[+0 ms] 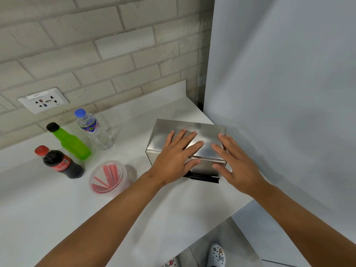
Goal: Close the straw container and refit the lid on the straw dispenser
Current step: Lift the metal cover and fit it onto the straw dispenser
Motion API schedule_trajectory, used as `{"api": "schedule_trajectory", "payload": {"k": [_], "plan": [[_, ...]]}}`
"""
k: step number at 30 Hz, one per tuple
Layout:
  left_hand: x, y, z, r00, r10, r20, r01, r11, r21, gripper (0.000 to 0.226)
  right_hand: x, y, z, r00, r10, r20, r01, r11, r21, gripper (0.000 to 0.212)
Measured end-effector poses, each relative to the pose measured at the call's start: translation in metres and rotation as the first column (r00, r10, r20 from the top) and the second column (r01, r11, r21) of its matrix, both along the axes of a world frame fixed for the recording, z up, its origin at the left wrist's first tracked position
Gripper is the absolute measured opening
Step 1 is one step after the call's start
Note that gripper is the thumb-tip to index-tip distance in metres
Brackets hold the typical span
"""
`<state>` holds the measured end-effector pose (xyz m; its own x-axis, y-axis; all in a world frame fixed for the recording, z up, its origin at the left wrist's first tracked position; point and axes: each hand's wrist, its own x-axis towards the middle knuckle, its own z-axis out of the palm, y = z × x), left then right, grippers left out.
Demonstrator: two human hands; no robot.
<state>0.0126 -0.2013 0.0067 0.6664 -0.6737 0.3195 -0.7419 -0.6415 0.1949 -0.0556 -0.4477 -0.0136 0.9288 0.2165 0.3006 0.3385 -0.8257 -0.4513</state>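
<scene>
A steel straw dispenser (163,135) stands on the white counter against the right wall, with its flat metal lid (204,130) sitting on top. My left hand (173,160) lies flat on the lid's left half, fingers spread, thumb over the front face. My right hand (237,166) rests on the lid's right front corner, fingers apart. A black tray (202,178) shows under the dispenser's front. Left of my left forearm stands the round clear straw container (107,176) holding red straws, with a clear lid over it.
Three bottles stand at the back left: a cola bottle (59,162), a green bottle (71,143) and a water bottle (94,130). A wall socket (43,100) sits in the brick wall. The counter (57,218) ends at the lower right, above the floor.
</scene>
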Motion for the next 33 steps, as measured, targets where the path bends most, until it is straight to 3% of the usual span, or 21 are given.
{"api": "schedule_trajectory", "payload": {"k": [4, 7, 13, 18, 20, 22, 33], "plan": [[-0.002, 0.006, 0.014, 0.974, -0.026, -0.226, -0.021, 0.979, -0.203, 0.052, -0.001, 0.002, 0.004, 1.000, 0.014, -0.022, -0.014, 0.999, 0.030, 0.060], [0.007, 0.018, 0.027, 0.972, -0.011, -0.235, -0.059, 0.955, -0.292, 0.041, 0.002, 0.007, 0.017, 0.999, -0.021, -0.048, 0.025, 0.995, 0.096, 0.059], [0.038, 0.050, 0.028, 0.987, 0.107, -0.121, -0.130, 0.972, -0.195, 0.041, 0.024, 0.030, 0.048, 0.989, -0.075, -0.129, 0.088, 0.992, 0.095, 0.057], [0.045, 0.061, 0.015, 0.957, 0.154, -0.248, -0.202, 0.962, -0.184, 0.049, 0.039, 0.053, 0.052, 0.962, -0.150, -0.229, 0.149, 0.989, -0.022, 0.064], [0.043, 0.060, 0.007, 0.946, 0.142, -0.291, -0.210, 0.953, -0.220, 0.048, 0.041, 0.060, 0.044, 0.968, -0.190, -0.162, 0.169, 0.976, -0.137, 0.076], [0.044, 0.059, 0.004, 0.941, 0.143, -0.308, -0.225, 0.942, -0.248, 0.048, 0.042, 0.063, 0.036, 0.972, -0.213, -0.097, 0.191, 0.961, -0.200, 0.073], [0.041, 0.058, 0.003, 0.883, 0.141, -0.447, -0.299, 0.904, -0.305, 0.052, 0.043, 0.061, 0.035, 0.974, -0.219, -0.058, 0.201, 0.954, -0.224, 0.066]]}}
